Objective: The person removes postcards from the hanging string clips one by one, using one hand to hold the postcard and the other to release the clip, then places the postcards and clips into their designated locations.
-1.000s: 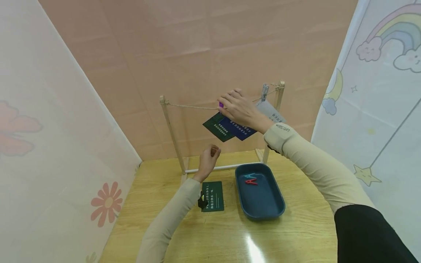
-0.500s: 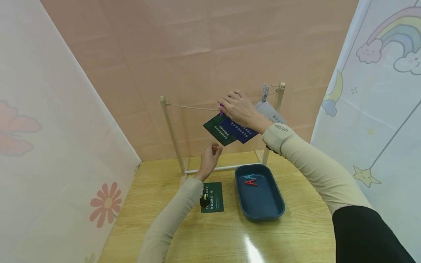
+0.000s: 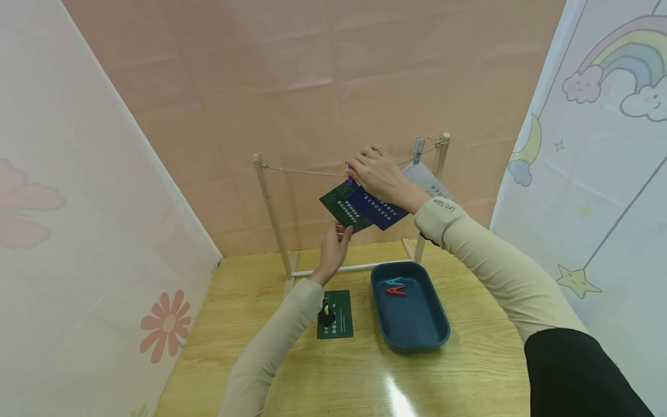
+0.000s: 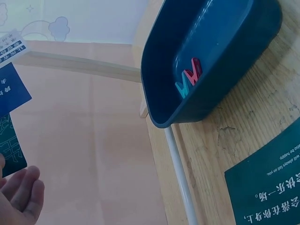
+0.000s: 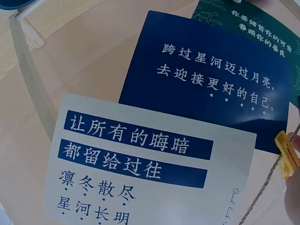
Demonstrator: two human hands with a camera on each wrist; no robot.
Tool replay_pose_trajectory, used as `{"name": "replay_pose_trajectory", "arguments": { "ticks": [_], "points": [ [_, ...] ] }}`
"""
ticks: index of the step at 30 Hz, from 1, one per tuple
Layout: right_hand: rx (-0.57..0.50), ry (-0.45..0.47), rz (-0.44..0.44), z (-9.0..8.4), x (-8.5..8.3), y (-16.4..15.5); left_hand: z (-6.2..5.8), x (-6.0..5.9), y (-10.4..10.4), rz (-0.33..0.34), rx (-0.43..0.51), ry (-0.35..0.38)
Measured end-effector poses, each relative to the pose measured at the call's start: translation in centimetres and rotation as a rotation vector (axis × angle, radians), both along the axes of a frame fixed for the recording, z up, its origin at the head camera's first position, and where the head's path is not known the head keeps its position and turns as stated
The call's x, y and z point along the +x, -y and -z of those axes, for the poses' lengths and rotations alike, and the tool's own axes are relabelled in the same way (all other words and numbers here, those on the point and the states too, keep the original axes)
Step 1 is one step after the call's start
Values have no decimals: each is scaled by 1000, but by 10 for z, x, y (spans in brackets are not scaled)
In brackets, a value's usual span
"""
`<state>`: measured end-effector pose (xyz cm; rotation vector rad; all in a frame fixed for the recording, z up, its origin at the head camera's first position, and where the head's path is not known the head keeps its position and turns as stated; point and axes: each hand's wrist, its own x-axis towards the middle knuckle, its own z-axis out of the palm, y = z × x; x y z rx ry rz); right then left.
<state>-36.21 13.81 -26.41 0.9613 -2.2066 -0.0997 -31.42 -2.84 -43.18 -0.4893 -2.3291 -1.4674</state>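
Observation:
My right hand (image 3: pixel 377 175) is up at the rope, its fingers around a purple clothespin (image 3: pixel 350 175) at the top of a hanging green card (image 3: pixel 344 202). Below, my left hand (image 3: pixel 333 250) pinches that card's lower corner; in the left wrist view the thumb lies over the green card (image 4: pixel 10 150). A blue card (image 5: pixel 206 79) overlaps the green one and hangs from a yellow clothespin (image 5: pixel 287 154), close by my right hand's fingers. To the right, a white card (image 5: pixel 154 168) hangs under a grey clothespin (image 3: pixel 419 150).
The rope (image 3: pixel 307 171) runs between two wooden posts (image 3: pixel 273 214) of a stand. On the table (image 3: pixel 234 324) lies another green card (image 3: pixel 341 315), partly behind my left wrist. Beside it, a dark blue tray (image 3: pixel 411 333) holds a red clothespin (image 3: pixel 396 291) and a light blue clothespin (image 3: pixel 394 281).
My left hand has risen slightly to the hanging green card's lower corner and now pinches it. That card hangs a little lower than before. My right hand has stayed at the rope.

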Motion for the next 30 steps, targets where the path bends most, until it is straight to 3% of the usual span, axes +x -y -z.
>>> {"name": "replay_pose_trajectory", "arguments": {
  "ticks": [4,12,22,26,30],
  "points": [
    [-18,5,-6,1,-1,1,-2,0,0,-12,26,-5],
    [-38,59,-6,-4,1,2,-2,-3,1,-55,29,-86],
    [6,150,-26,-17,7,-1,0,-4,1,-37,14,-101],
    [42,213,-19,-27,11,1,0,-4,3,-35,4,-89],
    [46,331,31,-37,15,6,2,-3,3,-29,-2,-113]
  ]
}}
